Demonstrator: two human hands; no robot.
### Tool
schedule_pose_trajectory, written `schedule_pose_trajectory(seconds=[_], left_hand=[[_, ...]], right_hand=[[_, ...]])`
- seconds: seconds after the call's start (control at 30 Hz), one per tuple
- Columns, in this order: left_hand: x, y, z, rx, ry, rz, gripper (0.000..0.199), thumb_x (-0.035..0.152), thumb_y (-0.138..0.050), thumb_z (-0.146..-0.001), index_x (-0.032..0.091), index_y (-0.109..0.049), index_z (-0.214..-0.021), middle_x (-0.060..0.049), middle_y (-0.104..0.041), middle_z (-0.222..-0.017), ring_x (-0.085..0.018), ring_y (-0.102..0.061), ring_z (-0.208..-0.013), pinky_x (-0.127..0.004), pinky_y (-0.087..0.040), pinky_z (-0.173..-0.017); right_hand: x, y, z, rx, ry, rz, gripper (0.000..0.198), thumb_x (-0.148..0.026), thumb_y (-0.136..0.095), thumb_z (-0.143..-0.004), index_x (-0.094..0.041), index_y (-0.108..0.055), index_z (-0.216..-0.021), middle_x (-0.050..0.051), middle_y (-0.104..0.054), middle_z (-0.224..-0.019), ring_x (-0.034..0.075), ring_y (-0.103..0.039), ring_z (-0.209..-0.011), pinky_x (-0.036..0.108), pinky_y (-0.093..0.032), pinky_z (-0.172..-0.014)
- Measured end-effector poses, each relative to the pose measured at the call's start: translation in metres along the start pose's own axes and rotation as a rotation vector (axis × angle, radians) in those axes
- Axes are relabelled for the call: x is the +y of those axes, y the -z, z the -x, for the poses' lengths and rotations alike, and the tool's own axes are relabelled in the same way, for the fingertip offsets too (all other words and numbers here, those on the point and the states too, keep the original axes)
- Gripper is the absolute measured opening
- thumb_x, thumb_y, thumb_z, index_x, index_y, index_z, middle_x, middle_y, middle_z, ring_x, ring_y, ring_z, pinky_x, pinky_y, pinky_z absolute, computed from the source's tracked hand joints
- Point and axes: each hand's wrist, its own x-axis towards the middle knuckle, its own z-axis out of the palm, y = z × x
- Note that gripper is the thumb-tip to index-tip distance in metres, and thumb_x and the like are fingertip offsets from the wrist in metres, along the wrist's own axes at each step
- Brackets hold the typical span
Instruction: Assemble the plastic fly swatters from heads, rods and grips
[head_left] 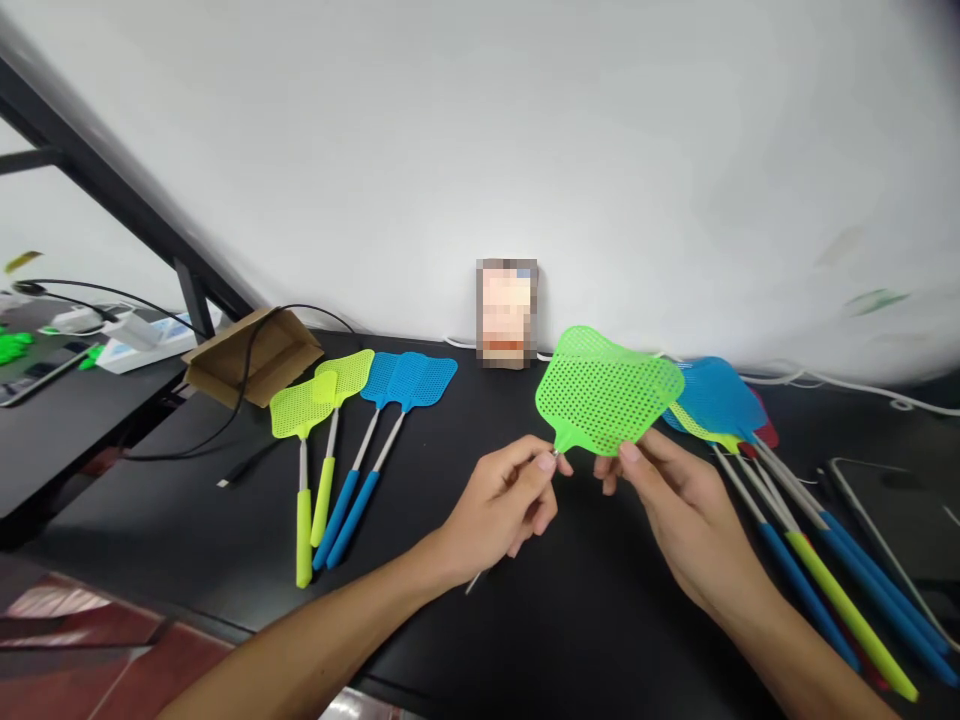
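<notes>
A bright green fly swatter (pixel 607 390) with a perforated head is held up over the black table. My left hand (pixel 510 495) pinches its thin metal rod just below the head; the rod's bare end pokes out under that hand. With thumb and fingers, my right hand (pixel 675 490) grips the lower right edge of the head. To the left lie two yellow-green fly swatters (pixel 304 410) and two blue fly swatters (pixel 424 380), heads pointing away from me. Beside my right forearm is a pile of blue, yellow-green and red fly swatters (pixel 720 395), partly overlapping.
An open cardboard box (pixel 255 355) with a black cable (pixel 244 390) across it stands back left. A small blurred box (pixel 507 315) leans near the white wall. A dark flat device (pixel 900 520) lies at the right. Further left sits a white power strip (pixel 154 340).
</notes>
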Motion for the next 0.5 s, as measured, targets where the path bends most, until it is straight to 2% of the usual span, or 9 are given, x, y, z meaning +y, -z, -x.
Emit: schedule_pose_trajectory(seconds=[0.1,0.17,0.33,0.5], left_hand=[[-0.002,-0.002,0.000,-0.074,0.037,0.116,0.033,0.045,-0.052,-0.105,0.017,-0.057,-0.088,0.006,-0.051,-0.063,-0.003,-0.041,-0.040,-0.018,-0.028,-0.042],[-0.003,-0.003,0.000,-0.134,0.050,0.265,0.033,0.043,-0.056,-0.103,0.017,-0.054,-0.083,0.007,-0.044,-0.062,-0.003,-0.037,-0.042,-0.019,-0.027,-0.043],[-0.005,-0.010,0.007,-0.330,0.099,0.552,0.030,0.039,-0.059,-0.102,0.017,-0.054,-0.083,0.010,-0.035,-0.057,-0.002,-0.027,-0.037,-0.019,-0.024,-0.041],[0.000,-0.015,0.013,-0.478,0.276,0.735,0.027,0.036,-0.058,-0.101,0.017,-0.054,-0.082,0.011,-0.033,-0.053,-0.003,-0.020,-0.034,-0.019,-0.020,-0.038]], right_hand=[[0.006,-0.002,0.000,0.023,-0.043,-0.151,0.017,-0.042,-0.063,-0.100,-0.026,-0.069,-0.104,0.002,-0.062,-0.088,0.019,-0.055,-0.083,0.035,-0.046,-0.081],[0.006,-0.003,-0.001,0.003,-0.072,-0.239,0.017,-0.041,-0.065,-0.099,-0.025,-0.069,-0.099,0.002,-0.061,-0.088,0.018,-0.053,-0.081,0.034,-0.045,-0.079],[0.000,-0.009,0.001,-0.078,-0.148,-0.422,0.025,-0.044,-0.062,-0.100,-0.023,-0.066,-0.086,0.003,-0.060,-0.088,0.017,-0.051,-0.077,0.033,-0.045,-0.075],[-0.001,-0.015,0.002,-0.110,-0.162,-0.573,0.025,-0.043,-0.061,-0.100,-0.025,-0.062,-0.083,0.002,-0.055,-0.083,0.017,-0.050,-0.077,0.033,-0.045,-0.073]])
